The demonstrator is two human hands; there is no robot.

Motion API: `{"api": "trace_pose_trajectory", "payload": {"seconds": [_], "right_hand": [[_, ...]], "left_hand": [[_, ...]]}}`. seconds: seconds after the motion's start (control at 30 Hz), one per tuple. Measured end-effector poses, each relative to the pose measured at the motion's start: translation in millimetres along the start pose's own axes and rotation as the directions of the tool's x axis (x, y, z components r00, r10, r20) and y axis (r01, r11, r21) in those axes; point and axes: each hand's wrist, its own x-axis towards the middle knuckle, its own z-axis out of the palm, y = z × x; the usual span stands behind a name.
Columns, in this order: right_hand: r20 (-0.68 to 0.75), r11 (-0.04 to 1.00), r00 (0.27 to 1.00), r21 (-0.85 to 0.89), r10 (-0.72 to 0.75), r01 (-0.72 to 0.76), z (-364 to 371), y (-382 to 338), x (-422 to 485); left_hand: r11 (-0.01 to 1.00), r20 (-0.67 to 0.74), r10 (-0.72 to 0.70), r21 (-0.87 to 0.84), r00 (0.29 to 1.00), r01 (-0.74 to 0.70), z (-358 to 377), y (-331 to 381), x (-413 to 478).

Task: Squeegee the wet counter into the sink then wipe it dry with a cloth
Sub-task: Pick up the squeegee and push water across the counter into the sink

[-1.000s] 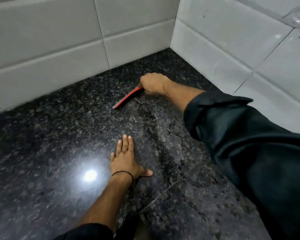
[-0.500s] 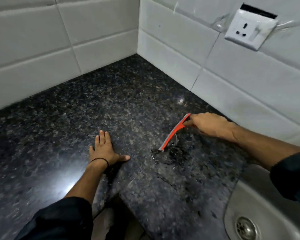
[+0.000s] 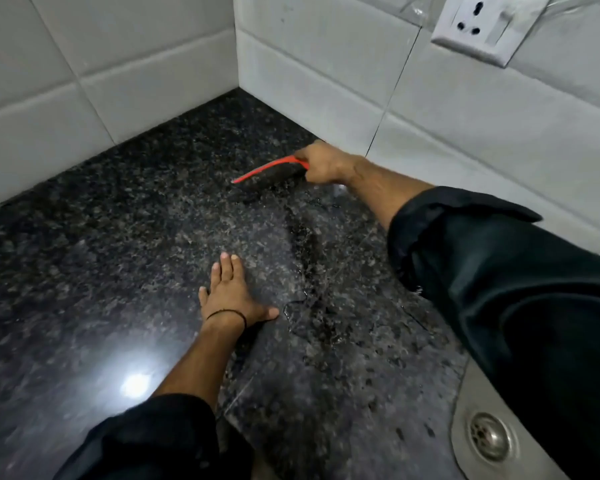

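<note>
A red squeegee (image 3: 267, 169) lies with its blade on the dark speckled granite counter (image 3: 118, 244), near the back corner by the tiled wall. My right hand (image 3: 321, 166) is shut on its handle, arm stretched out in a dark sleeve. My left hand (image 3: 231, 294) rests flat on the counter with its fingers together and the thumb spread, holding nothing. Streaks and pools of water (image 3: 305, 244) run from the squeegee toward the steel sink (image 3: 465, 403) at the lower right, whose drain (image 3: 490, 436) shows. No cloth is in view.
White tiled walls (image 3: 326, 71) meet in a corner behind the counter. A white wall socket (image 3: 478, 26) sits on the right-hand wall above the counter. A lamp reflection (image 3: 136, 384) glares on the stone near my left forearm.
My right hand has carried the squeegee from beside the sink back toward the corner near the wall. My left hand has stayed flat on the counter.
</note>
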Motion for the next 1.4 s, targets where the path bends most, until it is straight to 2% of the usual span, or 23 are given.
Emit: {"api": "trace_pose_trajectory", "payload": {"seconds": [0.1, 0.23, 0.4, 0.6, 0.83, 0.93, 1.07, 1.13, 1.27, 1.4], "right_hand": [[-0.037, 1.000, 0.999, 0.007, 0.016, -0.016, 11.0, -19.9, 38.4], [-0.116, 0.997, 0.993, -0.071, -0.002, -0.007, 18.3, -36.3, 69.0], [-0.056, 0.992, 0.998, -0.122, -0.019, 0.013, 5.2, -29.0, 63.8], [0.042, 0.977, 0.999, -0.211, 0.022, -0.012, 2.3, 20.2, -29.2], [0.118, 0.941, 0.955, -0.243, 0.271, -0.237, 30.5, 118.1, -158.3], [0.114, 0.946, 0.950, -0.186, 0.290, -0.267, 38.6, 143.5, -205.8], [-0.085, 0.980, 0.978, -0.047, 0.190, -0.195, 29.8, 129.4, -227.4], [-0.119, 0.995, 0.988, -0.010, 0.101, -0.103, 23.2, 108.9, -223.0], [-0.008, 0.986, 0.987, -0.048, -0.161, 0.160, 20.9, 51.2, -195.8], [0.093, 0.901, 0.907, -0.111, -0.410, 0.418, 30.3, -24.8, -174.4]], "left_hand": [[1.000, -0.033, 0.008, -0.009, 0.999, -0.008, 3.3, -2.0, 3.6], [1.000, -0.041, 0.006, -0.004, 0.999, -0.006, 4.1, -1.6, 7.5], [1.000, -0.036, 0.009, -0.008, 0.999, -0.009, 1.2, -1.6, 8.7], [1.000, -0.016, 0.007, -0.021, 1.000, -0.007, -4.1, -0.1, 2.4], [0.997, -0.017, 0.041, -0.063, 0.999, -0.042, -5.8, -4.6, -6.9], [0.996, -0.056, 0.081, -0.027, 0.995, -0.083, -5.7, -7.1, -15.2], [0.992, -0.132, 0.098, -0.068, 0.986, -0.108, 3.6, -11.5, -35.7], [0.985, -0.188, 0.089, -0.132, 0.978, -0.115, 14.1, -19.0, -53.9], [0.985, -0.178, 0.012, -0.165, 0.984, -0.042, 31.8, -42.2, -98.6], [0.990, -0.107, -0.115, -0.098, 0.988, 0.105, 46.6, -69.2, -138.8]]}}
